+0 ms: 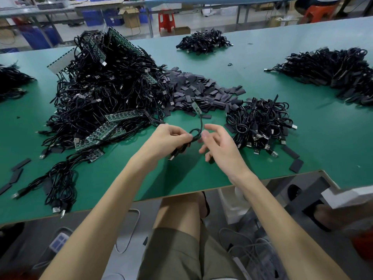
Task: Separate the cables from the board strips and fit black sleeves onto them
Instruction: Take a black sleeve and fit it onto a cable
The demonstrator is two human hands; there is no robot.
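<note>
The left hand (173,136) grips the coiled cable (194,132), its board-tipped end (197,107) rising away toward the black sleeves (201,87). The right hand (219,145), open, is nearer.

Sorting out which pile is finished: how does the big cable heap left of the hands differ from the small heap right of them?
The left heap is far larger and taller than the right heap. Green board strips poke out of the left heap; none show in the right heap. The left heap sprawls toward the near edge of the table; the right heap is a compact mound. Both are tangled black cables with USB plugs.
</note>
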